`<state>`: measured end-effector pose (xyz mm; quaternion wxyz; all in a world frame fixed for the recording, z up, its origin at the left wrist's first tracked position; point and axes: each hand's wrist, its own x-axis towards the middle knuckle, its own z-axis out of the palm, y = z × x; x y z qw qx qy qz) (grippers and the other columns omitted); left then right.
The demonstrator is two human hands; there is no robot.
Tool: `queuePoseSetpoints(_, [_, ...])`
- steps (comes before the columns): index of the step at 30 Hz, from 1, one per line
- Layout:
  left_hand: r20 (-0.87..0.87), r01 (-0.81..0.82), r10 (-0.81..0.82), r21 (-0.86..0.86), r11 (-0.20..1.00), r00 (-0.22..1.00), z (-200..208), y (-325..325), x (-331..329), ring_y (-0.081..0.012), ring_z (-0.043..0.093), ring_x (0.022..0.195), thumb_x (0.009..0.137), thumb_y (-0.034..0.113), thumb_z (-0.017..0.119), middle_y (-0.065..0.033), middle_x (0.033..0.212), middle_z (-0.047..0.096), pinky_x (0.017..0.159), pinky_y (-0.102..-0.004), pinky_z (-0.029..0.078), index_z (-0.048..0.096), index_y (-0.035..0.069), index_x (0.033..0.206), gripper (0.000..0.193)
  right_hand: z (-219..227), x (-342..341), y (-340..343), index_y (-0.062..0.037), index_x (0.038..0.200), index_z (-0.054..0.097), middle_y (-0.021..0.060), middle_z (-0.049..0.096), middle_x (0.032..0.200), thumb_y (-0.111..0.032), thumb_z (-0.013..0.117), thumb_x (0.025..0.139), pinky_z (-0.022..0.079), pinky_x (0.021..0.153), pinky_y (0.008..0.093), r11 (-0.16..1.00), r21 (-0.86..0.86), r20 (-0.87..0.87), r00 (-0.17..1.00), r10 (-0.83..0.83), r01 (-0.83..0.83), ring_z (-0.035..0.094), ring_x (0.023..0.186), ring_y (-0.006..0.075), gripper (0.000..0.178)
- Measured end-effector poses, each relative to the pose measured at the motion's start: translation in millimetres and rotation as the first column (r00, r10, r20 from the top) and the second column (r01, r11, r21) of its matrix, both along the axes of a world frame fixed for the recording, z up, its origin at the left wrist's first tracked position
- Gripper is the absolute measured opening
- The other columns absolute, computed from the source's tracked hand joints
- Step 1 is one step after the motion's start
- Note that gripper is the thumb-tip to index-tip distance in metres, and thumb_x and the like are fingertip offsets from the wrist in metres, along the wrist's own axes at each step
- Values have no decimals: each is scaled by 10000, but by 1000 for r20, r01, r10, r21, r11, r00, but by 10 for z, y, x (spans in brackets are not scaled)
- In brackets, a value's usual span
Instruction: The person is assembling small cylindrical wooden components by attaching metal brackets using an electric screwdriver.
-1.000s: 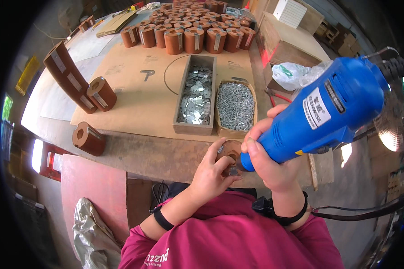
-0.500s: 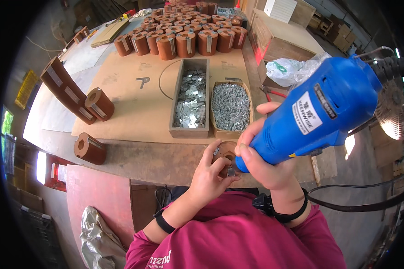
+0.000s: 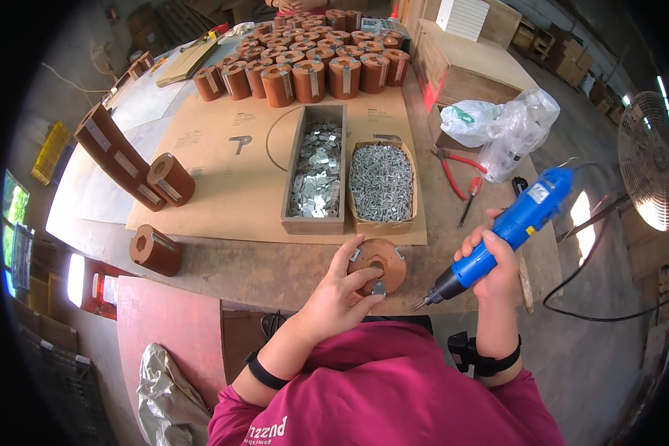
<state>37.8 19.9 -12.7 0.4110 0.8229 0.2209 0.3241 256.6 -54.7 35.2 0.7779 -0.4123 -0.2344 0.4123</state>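
While left hand [image 3: 333, 301] steadies spool [image 3: 377, 264], right hand [image 3: 494, 260] grips screwdriver [image 3: 509, 227]

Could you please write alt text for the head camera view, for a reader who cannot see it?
A person's left hand steadies a round brown spool on a workbench, while the right hand grips a blue electric screwdriver, tip lifted off it. Behind stand a tray of metal plates, a box of screws and rows of brown spools.

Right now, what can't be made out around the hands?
- Head view: underside of the brown round part, hidden by the left hand.
- Screwdriver bit tip: too small.
- Metal plates in the wooden tray: shapes too small.
- Far brown cylinders: top rows cut off.
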Motion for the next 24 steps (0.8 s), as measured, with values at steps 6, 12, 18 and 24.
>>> queuePoseSetpoints(6, [-25, 2, -1, 46, 999, 1000, 79, -17, 0, -303, 493, 1009, 657, 84, 716, -227, 1323, 258, 833, -344, 434, 590, 17, 986, 359, -588, 189, 67, -102, 1024, 442, 57, 500, 685, -161, 562, 741, 442, 541, 374, 956, -292, -176, 984, -31, -22, 517, 589, 195, 313])
queuePoseSetpoints(12, [-52, 0, 6, 112, 994, 999, 135, -25, 6, -347, 461, 1082, 649, 56, 711, -214, 1291, 335, 884, -377, 409, 591, 11, 959, 335, -859, 208, 90, -88, 972, 452, 71, 507, 671, -133, 592, 720, 448, 523, 380, 928, -366, -292, 956, -43, -70, 528, 569, 209, 292])
queuePoseSetpoints(18, [-63, 60, -48, 196, 979, 997, 109, 8, 6, -374, 402, 1162, 644, 28, 687, -205, 1280, 366, 940, -411, 367, 576, -21, 954, 334, -960, 171, 119, -77, 959, 423, 79, 502, 659, -98, 601, 715, 458, 474, 358, 894, -438, -217, 976, -7, -92, 524, 527, 198, 303])
queuePoseSetpoints(24, [-106, 89, -65, 236, 968, 992, 168, 28, -11, -383, 405, 1156, 650, 41, 679, -233, 1272, 359, 945, -418, 359, 550, -36, 983, 365, -928, 159, 126, -84, 958, 451, 71, 501, 666, -134, 593, 717, 458, 489, 356, 869, -485, -152, 988, 24, -96, 521, 542, 191, 284])
